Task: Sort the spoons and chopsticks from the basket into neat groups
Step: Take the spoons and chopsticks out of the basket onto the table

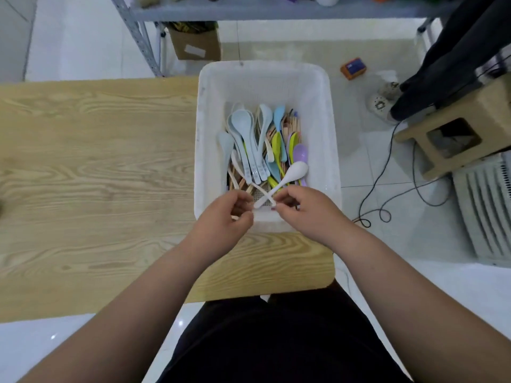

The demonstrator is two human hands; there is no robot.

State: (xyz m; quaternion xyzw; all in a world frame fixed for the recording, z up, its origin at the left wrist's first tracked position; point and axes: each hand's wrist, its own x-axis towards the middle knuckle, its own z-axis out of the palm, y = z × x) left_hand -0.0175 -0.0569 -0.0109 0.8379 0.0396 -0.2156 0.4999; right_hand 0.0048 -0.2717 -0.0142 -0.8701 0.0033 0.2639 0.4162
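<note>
Wooden table (pixel 96 161) holds basket (pixel 265 68); left hand (pixel 229 215) grip pinches white spoon (pixel 297 169), right hand (pixel 308 214) cream spoon (pixel 235 163).

Bright, even light; glare bleaches the basket (pixel 265 68) rim beyond the left hand (pixel 226 217), small glints dot the floor (pixel 83 349) nearer than it; frame edges bow.

It looked like a storeroom or workroom: a metal shelf rack (pixel 276 13) stood on white floor tiles (pixel 83 51), beside a cardboard box (pixel 196 45) and loose cables (pixel 387 167).
</note>
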